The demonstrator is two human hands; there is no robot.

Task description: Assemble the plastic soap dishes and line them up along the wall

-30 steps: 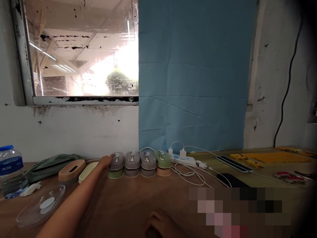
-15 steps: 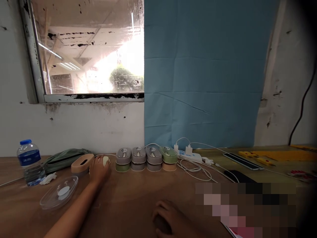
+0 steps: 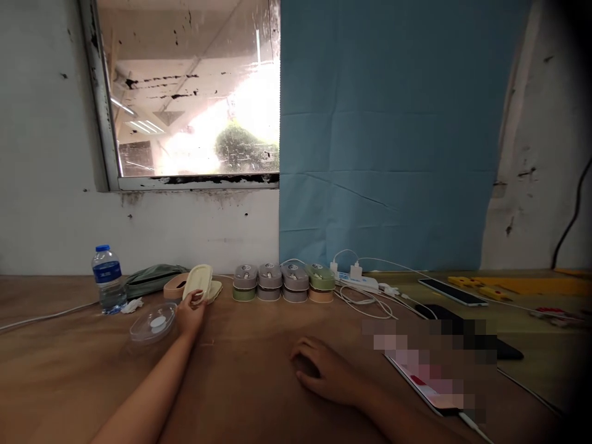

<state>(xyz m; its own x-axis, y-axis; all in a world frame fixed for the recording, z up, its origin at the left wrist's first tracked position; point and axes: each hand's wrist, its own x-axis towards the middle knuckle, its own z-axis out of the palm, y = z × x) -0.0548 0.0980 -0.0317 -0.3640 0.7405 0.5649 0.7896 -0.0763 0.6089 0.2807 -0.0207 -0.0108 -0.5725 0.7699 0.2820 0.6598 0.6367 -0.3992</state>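
My left hand (image 3: pixel 190 313) is closed on a cream rounded lid (image 3: pixel 198 282), which it holds tilted up with its broad face toward me. Another cream piece (image 3: pixel 214 291) lies low behind the hand, partly covered. Just left of the lid sits an orange box (image 3: pixel 175 287), partly hidden by it. A clear plastic cover (image 3: pixel 141 327) with a white disc lies near my left wrist. My right hand (image 3: pixel 326 370) rests on the tabletop with curled fingers apart from the thumb, and nothing shows between them.
Several lidded lunch boxes (image 3: pixel 269 282) stand in a row by the wall. At left are a water bottle (image 3: pixel 107 285), a green pouch (image 3: pixel 155 279) and a crumpled tissue (image 3: pixel 132 305). A power strip (image 3: pixel 365 282), cables and phones (image 3: pixel 452 292) lie right.
My left hand has raised the cream lid into a tilted pose beside the orange box. My right hand stays on the table, fingers curled. The view has shifted left.
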